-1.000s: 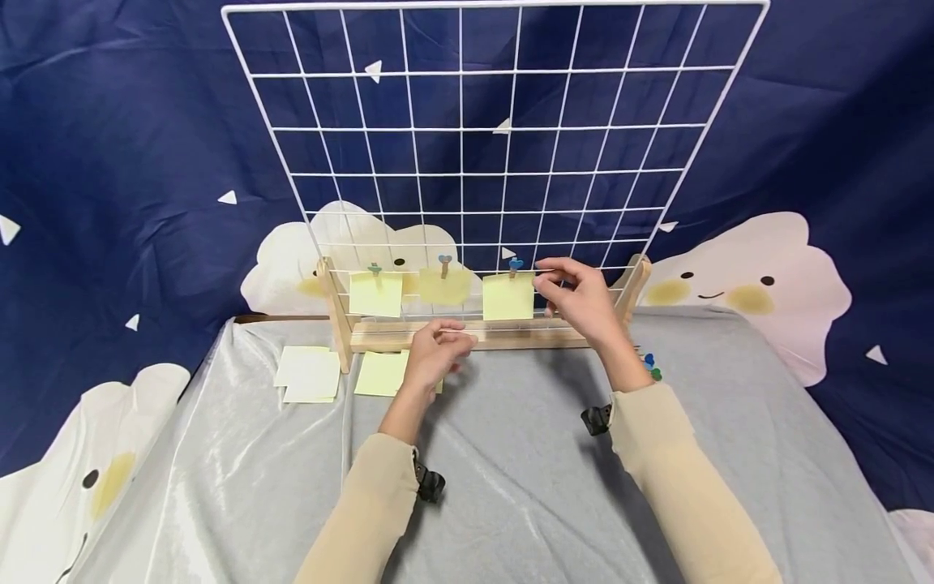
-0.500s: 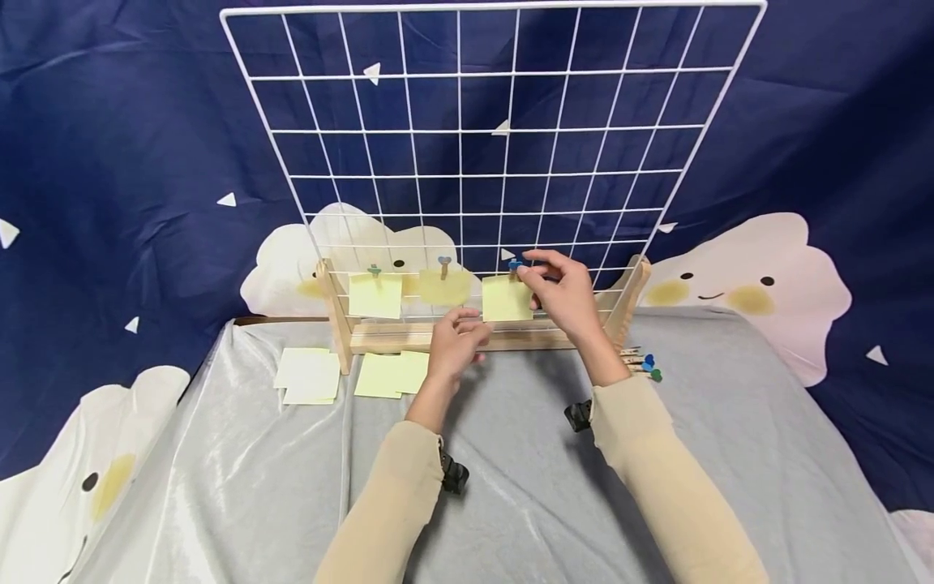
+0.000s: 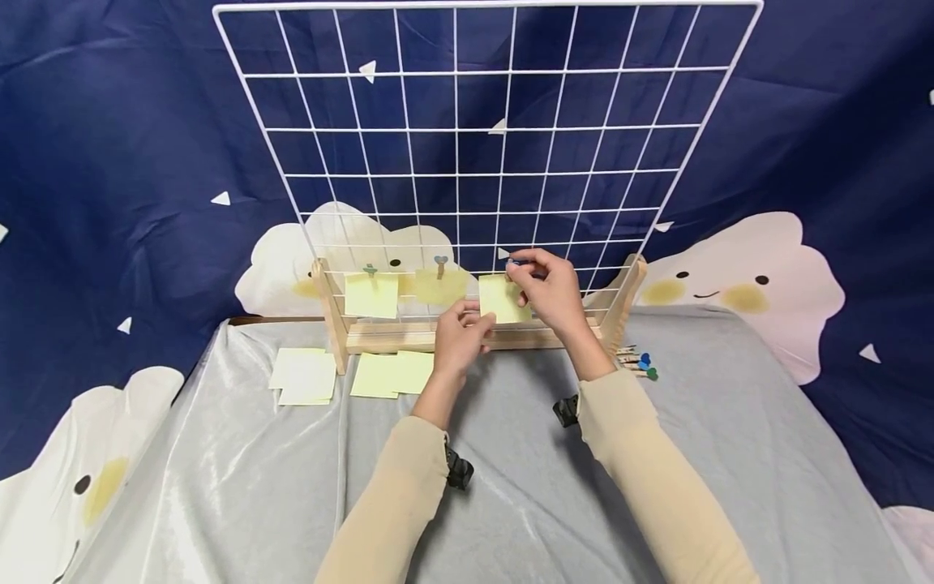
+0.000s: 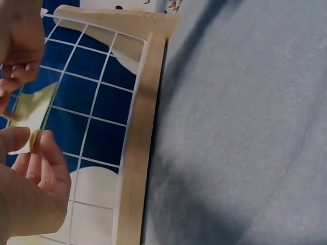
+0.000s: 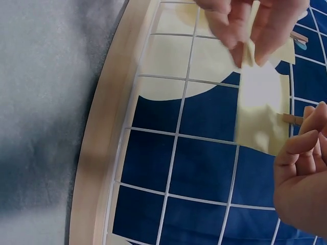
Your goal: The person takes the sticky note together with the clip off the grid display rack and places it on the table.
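A yellow sticky note [image 3: 502, 298] hangs low on the white wire grid [image 3: 456, 174], right of two others. Its lower left corner is pinched between thumb and fingers of my left hand [image 3: 460, 337]; the left wrist view shows this note [image 4: 33, 109] bending at the grip. My right hand [image 3: 552, 292] pinches the small wooden clothespin [image 5: 292, 119] at the note's top edge, its blue head mostly covered by the fingers. Further left, a pale yellow note [image 3: 441, 285] and another note [image 3: 371, 295] hang from their own clothespins.
Loose sticky notes lie in two groups on the grey cloth, a left group [image 3: 302, 376] and a nearer one [image 3: 390, 375]. Several clothespins [image 3: 638, 363] lie by the right foot of the wooden stand [image 3: 474, 336]. A dark blue patterned curtain [image 3: 146, 162] hangs behind.
My right hand has moved left onto the clothespin over the third note. My left hand has risen to the right and taken the note's lower corner.
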Tool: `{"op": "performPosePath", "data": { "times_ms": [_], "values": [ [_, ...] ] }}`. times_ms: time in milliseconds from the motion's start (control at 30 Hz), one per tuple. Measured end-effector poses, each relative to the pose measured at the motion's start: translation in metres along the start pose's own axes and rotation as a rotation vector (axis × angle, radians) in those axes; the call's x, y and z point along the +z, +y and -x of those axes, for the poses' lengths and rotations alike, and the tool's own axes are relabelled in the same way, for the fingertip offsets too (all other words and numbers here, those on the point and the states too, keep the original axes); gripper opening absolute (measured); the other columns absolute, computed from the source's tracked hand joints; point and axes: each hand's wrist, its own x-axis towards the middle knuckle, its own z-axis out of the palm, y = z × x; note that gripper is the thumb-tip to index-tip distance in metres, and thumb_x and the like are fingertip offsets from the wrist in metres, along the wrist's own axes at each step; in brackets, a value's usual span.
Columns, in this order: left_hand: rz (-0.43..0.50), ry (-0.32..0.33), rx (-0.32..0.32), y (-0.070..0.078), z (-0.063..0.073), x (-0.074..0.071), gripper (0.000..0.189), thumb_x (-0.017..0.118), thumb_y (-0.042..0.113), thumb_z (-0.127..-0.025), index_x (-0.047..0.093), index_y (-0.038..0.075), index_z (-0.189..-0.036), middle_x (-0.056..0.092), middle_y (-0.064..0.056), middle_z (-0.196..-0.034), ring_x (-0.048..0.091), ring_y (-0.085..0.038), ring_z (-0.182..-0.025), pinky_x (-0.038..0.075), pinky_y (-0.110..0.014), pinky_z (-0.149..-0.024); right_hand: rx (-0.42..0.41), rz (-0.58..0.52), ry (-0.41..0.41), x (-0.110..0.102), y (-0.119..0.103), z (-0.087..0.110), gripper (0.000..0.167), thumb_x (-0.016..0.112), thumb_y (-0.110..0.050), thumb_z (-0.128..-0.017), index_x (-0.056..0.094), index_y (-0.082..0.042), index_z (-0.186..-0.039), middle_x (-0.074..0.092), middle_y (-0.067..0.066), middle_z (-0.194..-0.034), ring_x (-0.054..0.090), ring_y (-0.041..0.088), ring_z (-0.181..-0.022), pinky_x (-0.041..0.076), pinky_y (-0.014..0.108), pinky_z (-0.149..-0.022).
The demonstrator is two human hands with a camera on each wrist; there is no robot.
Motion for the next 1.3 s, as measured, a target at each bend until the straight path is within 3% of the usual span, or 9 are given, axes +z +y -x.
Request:
{"op": "performPosePath", "data": {
  "times_ms": [233, 333, 500, 733, 933, 1300],
  "values": [
    [0.005, 0.031, 0.023, 0.004, 0.003, -0.001, 0.015, 0.069, 0.005, -0.093, 0.067, -0.001, -0.106, 0.068, -0.006, -0.080, 0.066, -0.024, -0.068, 0.048, -0.019, -0.047, -0.013, 0.099, 0.050, 0.005, -0.001, 0.004, 0.011, 0.069, -0.003, -0.095, 0.068, 0.003, -0.105, 0.068, 0.023, -0.081, 0.055, 0.021, -0.044, 0.040, 0.018, -0.042],
    [0.004, 0.041, 0.030, 0.004, 0.004, -0.003, 0.014, 0.068, 0.006, -0.094, 0.068, -0.002, -0.105, 0.068, -0.006, -0.078, 0.065, -0.020, -0.065, 0.048, -0.018, -0.047, -0.047, 0.110, 0.061, 0.008, 0.005, 0.005, 0.010, 0.068, -0.002, -0.096, 0.067, 0.003, -0.105, 0.068, 0.020, -0.081, 0.054, 0.018, -0.044, 0.040, 0.018, -0.043],
    [0.000, 0.038, 0.030, 0.002, 0.003, -0.007, 0.013, 0.067, 0.006, -0.095, 0.068, -0.002, -0.105, 0.068, -0.008, -0.079, 0.063, -0.014, -0.062, 0.047, -0.017, -0.047, -0.078, 0.058, 0.081, 0.011, 0.008, 0.005, 0.010, 0.066, -0.001, -0.097, 0.065, 0.006, -0.105, 0.067, 0.021, -0.083, 0.053, 0.016, -0.044, 0.043, 0.018, -0.043],
    [-0.021, 0.014, 0.023, 0.000, 0.006, -0.015, 0.012, 0.067, 0.006, -0.095, 0.068, -0.002, -0.104, 0.071, -0.021, -0.088, 0.065, -0.016, -0.064, 0.048, -0.021, -0.049, -0.088, -0.040, 0.125, 0.015, 0.013, 0.009, 0.013, 0.065, 0.001, -0.098, 0.065, 0.009, -0.108, 0.064, 0.027, -0.085, 0.052, 0.014, -0.045, 0.044, 0.017, -0.043],
    [-0.028, 0.008, 0.016, -0.003, 0.007, -0.024, 0.013, 0.068, 0.007, -0.096, 0.068, -0.002, -0.104, 0.070, -0.018, -0.087, 0.064, -0.011, -0.062, 0.052, -0.025, -0.053, -0.086, -0.099, 0.157, 0.017, 0.015, 0.008, 0.016, 0.062, 0.000, -0.100, 0.062, 0.012, -0.110, 0.064, 0.031, -0.088, 0.050, 0.014, -0.044, 0.042, 0.018, -0.041],
    [-0.024, 0.012, 0.017, -0.002, 0.010, -0.037, 0.015, 0.068, 0.009, -0.096, 0.068, -0.001, -0.106, 0.071, -0.020, -0.089, 0.064, -0.011, -0.064, 0.052, -0.024, -0.054, -0.064, -0.202, 0.208, 0.008, 0.016, 0.013, 0.017, 0.060, -0.001, -0.101, 0.058, 0.011, -0.113, 0.063, 0.013, -0.080, 0.051, 0.017, -0.043, 0.045, 0.023, -0.043]
  ]
}}
